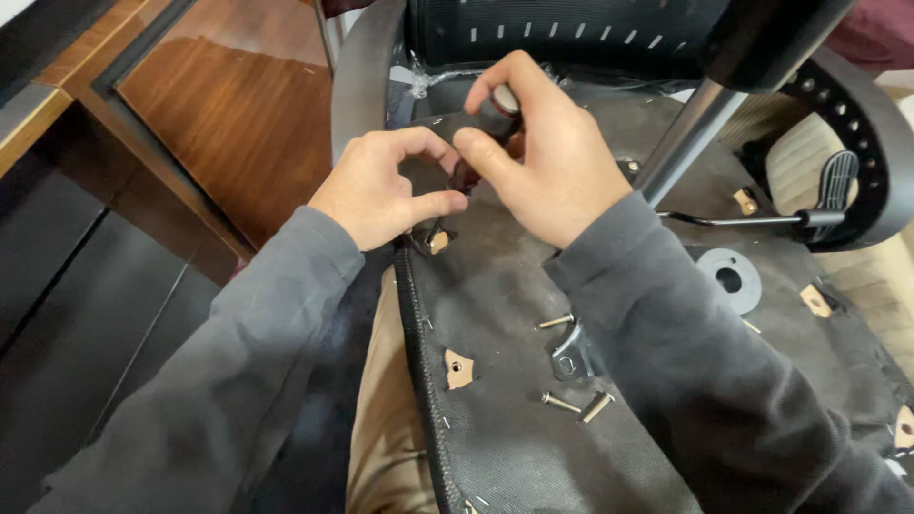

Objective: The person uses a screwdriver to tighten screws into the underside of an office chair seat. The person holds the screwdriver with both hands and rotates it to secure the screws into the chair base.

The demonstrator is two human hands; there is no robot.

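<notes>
Gripping dark-handled stubby screwdriver [479,157]: right hand [547,157] fingers clenched; left hand [381,190] pinching shaft; slip risk, loose brass bolts [576,405] may roll off.

Place: office or home study, looks like furniture assembly spot.
Desk: wooden desk [228,105] with dark trim, upper left.
Floor: dark tiled floor [86,314] at left.
Chair: office chair [533,381] flipped, seat underside up, mesh back [571,33] behind, armrest [857,124] at right.
Hardware: loose bolts [571,405], round washer plate [729,278] and metal lever [733,221] on the underside.
</notes>
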